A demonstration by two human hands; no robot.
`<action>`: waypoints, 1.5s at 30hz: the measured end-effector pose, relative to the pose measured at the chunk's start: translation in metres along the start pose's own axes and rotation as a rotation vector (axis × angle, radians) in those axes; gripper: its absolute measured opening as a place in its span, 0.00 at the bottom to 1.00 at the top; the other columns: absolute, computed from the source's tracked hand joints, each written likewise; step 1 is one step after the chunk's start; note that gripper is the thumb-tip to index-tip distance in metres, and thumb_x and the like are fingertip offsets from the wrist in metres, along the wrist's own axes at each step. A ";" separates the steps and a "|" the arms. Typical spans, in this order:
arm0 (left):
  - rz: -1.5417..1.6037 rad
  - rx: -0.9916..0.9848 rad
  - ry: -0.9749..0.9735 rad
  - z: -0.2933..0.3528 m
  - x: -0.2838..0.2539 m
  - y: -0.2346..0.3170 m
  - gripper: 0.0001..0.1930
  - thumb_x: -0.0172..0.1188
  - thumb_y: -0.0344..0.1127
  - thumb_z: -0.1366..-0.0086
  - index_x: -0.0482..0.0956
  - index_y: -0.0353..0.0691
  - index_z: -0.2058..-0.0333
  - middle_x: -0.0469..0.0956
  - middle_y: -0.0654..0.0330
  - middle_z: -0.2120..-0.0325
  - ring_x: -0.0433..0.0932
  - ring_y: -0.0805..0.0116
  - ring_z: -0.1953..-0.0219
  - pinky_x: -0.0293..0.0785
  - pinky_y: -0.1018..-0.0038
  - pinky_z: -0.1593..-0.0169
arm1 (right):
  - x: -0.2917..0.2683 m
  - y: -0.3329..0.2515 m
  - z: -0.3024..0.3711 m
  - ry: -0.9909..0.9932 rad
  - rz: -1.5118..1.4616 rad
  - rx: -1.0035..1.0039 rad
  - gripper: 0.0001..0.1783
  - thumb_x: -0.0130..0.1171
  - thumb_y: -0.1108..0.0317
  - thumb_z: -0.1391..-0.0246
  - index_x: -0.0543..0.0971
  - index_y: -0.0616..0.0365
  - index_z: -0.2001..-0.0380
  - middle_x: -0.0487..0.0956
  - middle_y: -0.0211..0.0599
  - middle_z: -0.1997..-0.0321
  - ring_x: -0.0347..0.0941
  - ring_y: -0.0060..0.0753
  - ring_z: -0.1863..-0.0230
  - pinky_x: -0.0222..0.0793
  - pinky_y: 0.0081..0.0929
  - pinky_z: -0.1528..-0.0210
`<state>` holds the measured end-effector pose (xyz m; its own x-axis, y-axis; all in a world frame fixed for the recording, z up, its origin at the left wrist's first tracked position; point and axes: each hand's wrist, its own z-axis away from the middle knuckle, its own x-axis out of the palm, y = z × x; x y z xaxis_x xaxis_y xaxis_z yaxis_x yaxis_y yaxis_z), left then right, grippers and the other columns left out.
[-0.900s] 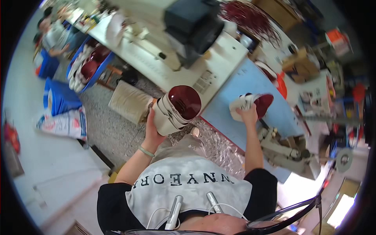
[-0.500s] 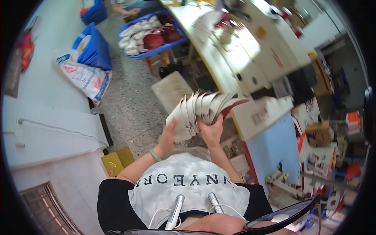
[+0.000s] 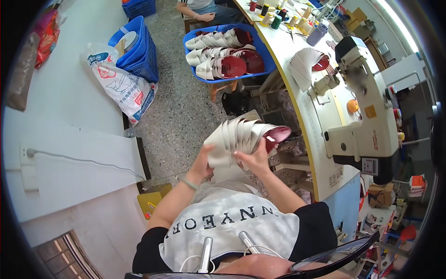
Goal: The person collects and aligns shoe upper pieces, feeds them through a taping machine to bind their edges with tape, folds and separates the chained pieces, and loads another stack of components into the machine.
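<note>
Between my hands is a stack of nested, curved cream pieces (image 3: 239, 135) with dark red lining, which look like shoe uppers. My left hand (image 3: 203, 162) wraps round the left end of the stack, its far fingers hidden behind the pieces. On the near right side my right hand (image 3: 254, 160) grips the stack, thumb on the cream face and fingers toward the red inside. The stack is held above my lap, curled into a rounded bundle with its red opening facing right.
A blue tub (image 3: 274, 60) of similar bundles rests on a wooden stool ahead. To the right, a sewing machine (image 3: 367, 111) stands on a long table (image 3: 306, 107) with thread spools (image 3: 276, 22) and another fanned stack (image 3: 304, 67). Blue baskets (image 3: 146, 56) and a white sack (image 3: 123, 88) are left.
The view has swung, so the tub and sewing machine sit farther right. The stack in my hands is rounder, with more of its red lining showing. Both hands still hold it.
</note>
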<state>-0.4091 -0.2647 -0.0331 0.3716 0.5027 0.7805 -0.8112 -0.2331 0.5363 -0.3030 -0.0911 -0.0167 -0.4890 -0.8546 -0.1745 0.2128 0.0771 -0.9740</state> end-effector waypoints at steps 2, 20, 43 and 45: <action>0.013 -0.019 -0.018 -0.060 -0.015 0.024 0.30 0.50 0.56 0.35 0.68 0.37 0.44 0.75 0.56 0.50 0.76 0.63 0.50 0.72 0.65 0.45 | 0.006 -0.029 -0.038 0.149 0.038 -0.008 0.43 0.76 0.69 0.64 0.61 0.62 0.46 0.73 0.41 0.50 0.71 0.33 0.48 0.67 0.29 0.46; 0.489 -0.479 -0.064 -0.364 -0.078 0.110 0.27 0.42 0.56 0.32 0.71 0.42 0.44 0.74 0.56 0.46 0.73 0.56 0.46 0.67 0.59 0.41 | -0.001 -0.074 -0.328 -0.008 1.006 0.249 0.54 0.71 0.54 0.62 0.53 0.69 0.38 0.71 0.55 0.52 0.76 0.55 0.59 0.73 0.39 0.58; 0.264 -0.506 0.676 -0.483 -0.117 0.127 0.40 0.56 0.71 0.46 0.68 0.48 0.44 0.72 0.58 0.50 0.69 0.57 0.47 0.60 0.58 0.41 | 0.021 0.109 -0.432 0.467 0.779 -0.007 0.37 0.68 0.66 0.62 0.63 0.62 0.48 0.70 0.52 0.53 0.67 0.62 0.54 0.65 0.49 0.54; 0.441 -0.486 0.659 -0.474 -0.108 0.130 0.31 0.59 0.60 0.42 0.68 0.46 0.47 0.73 0.53 0.55 0.70 0.51 0.52 0.62 0.58 0.42 | 0.018 0.113 -0.435 0.428 0.761 0.006 0.37 0.68 0.66 0.61 0.63 0.63 0.48 0.70 0.53 0.53 0.67 0.62 0.54 0.65 0.49 0.54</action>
<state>-0.7683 0.0448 -0.2001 -0.2263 0.8576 0.4618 -0.9734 -0.2166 -0.0749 -0.6561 0.1256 -0.1928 -0.4877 -0.3051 -0.8180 0.6150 0.5450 -0.5699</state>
